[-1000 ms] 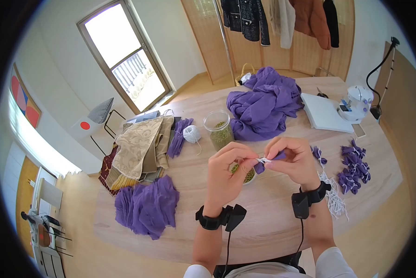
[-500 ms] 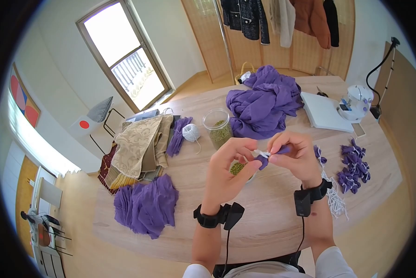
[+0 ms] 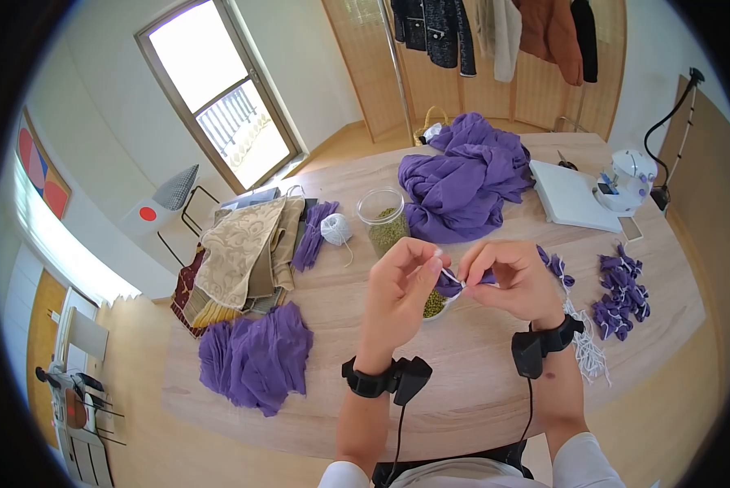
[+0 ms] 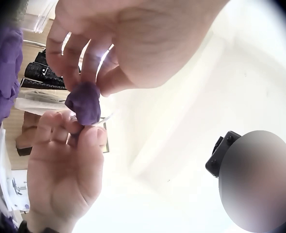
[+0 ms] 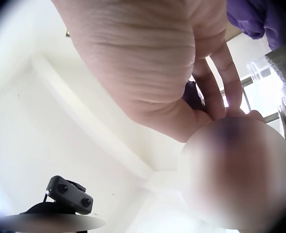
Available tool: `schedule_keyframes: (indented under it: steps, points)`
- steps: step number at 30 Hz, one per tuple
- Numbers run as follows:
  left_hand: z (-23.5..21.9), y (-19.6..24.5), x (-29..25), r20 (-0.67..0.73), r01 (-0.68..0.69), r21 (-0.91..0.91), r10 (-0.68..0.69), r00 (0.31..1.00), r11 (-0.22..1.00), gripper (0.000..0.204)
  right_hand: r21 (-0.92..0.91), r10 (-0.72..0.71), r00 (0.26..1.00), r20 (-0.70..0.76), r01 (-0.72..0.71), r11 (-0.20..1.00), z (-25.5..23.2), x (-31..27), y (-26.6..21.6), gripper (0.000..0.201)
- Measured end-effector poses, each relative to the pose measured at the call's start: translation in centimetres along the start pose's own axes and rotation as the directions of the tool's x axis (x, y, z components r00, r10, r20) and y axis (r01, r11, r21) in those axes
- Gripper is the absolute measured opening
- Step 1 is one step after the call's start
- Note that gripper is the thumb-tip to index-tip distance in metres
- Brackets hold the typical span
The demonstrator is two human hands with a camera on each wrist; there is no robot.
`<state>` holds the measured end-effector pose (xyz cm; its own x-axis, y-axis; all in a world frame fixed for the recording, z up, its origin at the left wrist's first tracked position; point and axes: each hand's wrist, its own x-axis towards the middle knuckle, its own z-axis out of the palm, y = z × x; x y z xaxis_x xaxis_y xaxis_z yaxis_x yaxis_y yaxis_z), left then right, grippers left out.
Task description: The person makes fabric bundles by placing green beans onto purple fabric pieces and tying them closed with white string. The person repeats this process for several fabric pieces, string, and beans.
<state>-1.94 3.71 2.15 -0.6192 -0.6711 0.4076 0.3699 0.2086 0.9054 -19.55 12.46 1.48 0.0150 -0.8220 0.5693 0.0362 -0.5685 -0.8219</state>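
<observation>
Over the table, my left hand (image 3: 401, 289) pinches a white string (image 3: 453, 278) between thumb and index finger. My right hand (image 3: 518, 281) grips a small purple cloth pouch (image 4: 86, 103) near its gathered neck, where the string passes around it. In the left wrist view the pouch looks rounded and bulging, held between both sets of fingertips. Right below the hands stands a small bowl of green dried bits (image 3: 435, 304), partly covered by the left hand. The right wrist view mostly shows my palm, with a dark purple bit of the cloth (image 5: 194, 95) behind it.
A glass jar (image 3: 381, 210) of green bits stands behind the hands, beside a string ball (image 3: 335, 229). Tied purple pouches (image 3: 619, 293) and loose white strings (image 3: 590, 346) lie right. Purple cloth pieces (image 3: 257, 358) and folded fabrics (image 3: 239, 260) lie left. A sewing machine (image 3: 627, 180) stands back right.
My left fingers have let go of the knot area, opened, then taken a string end and drawn it up and left. My right hand keeps its hold on the pouch, slightly lower.
</observation>
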Motion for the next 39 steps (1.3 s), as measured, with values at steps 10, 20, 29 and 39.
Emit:
schedule_keyframes:
  steps: [10,20,29,39]
  points:
    - [-0.6,-0.1,-0.1,0.105,-0.015,0.135,0.0,0.994,0.991,0.015,-0.048,-0.017,0.991,-0.134,0.011,0.999,0.5,0.2,0.4,0.016]
    - [0.3,0.5,0.0,0.059,-0.273,0.443,0.276,0.959,0.854,0.015,-0.183,0.219,0.939,-0.266,-0.272,0.945,0.8,0.1,-0.9,0.013]
    - [0.1,-0.2,-0.1,-0.04,-0.099,0.229,0.111,0.993,0.968,0.012,-0.201,-0.07,0.983,-0.17,0.035,0.979,0.7,0.3,0.4,0.02]
    - [-1.3,-0.3,0.1,-0.021,0.159,-0.021,-0.159,0.987,0.987,0.006,-0.167,-0.105,0.991,-0.078,0.091,0.982,0.2,0.2,-0.2,0.022]
